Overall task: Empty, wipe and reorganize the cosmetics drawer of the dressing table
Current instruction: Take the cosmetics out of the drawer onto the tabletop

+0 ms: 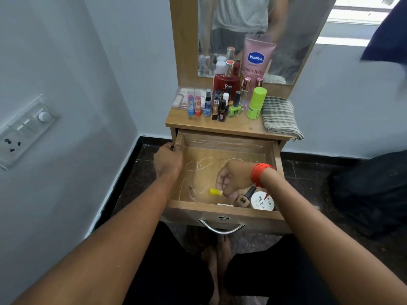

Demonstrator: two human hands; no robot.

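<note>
drawer (pixel 199 206): stands open below the tabletop, its wooden floor scuffed with pale looping marks and mostly bare.
left hand (pixel 168 159): fingers curled over the drawer's left wall, gripping its top edge.
right hand (pixel 233 179): reaches down into the drawer, fingers bent and close together, tips just beside a small yellow bottle (pixel 214 191); whether they grip it cannot be told (a red thread band (pixel 259 173) circles the wrist).
inside: a beige nail polish bottle (pixel 244 199) lies beside a white jar (pixel 263 201) in the front right corner, and a thin stick (pixel 224 204) lies against the front wall.
tabletop (pixel 231 126): crowded with upright cosmetics, among them a pink tube (pixel 256 58) against the mirror (pixel 286 51), a red perfume bottle (pixel 225 84) and a green stick (pixel 256 103); a folded checked cloth (pixel 278 115) lies at the right end.
room: pale blue walls, a switchboard (pixel 24 130) on the left wall, a dark speckled floor (pixel 308 183), a window (pixel 352 18) at upper right.
</note>
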